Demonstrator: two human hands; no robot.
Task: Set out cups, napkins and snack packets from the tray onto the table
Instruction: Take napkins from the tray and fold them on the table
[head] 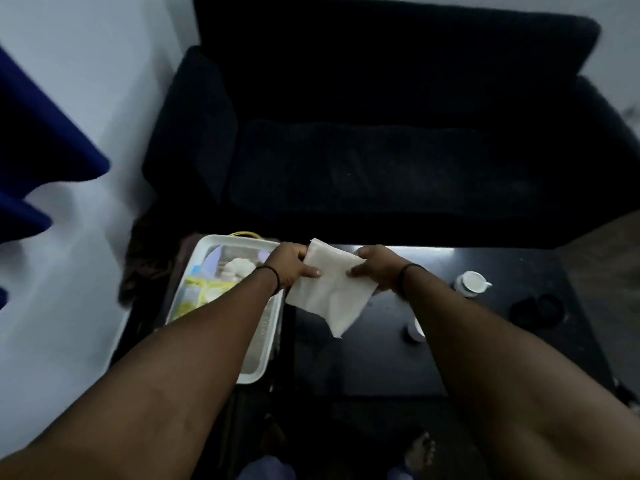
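We hold a white, soft paper napkin above the dark glossy table, just right of the white plastic tray. Our left hand pinches its far-left edge; our right hand pinches the right edge. It is light and limp (its near corner droops), so we judge a hold at two edges keeps it flat. A small white cup stands farther right. The tray's contents, yellow packets perhaps, are blurred and partly hidden by our forearm.
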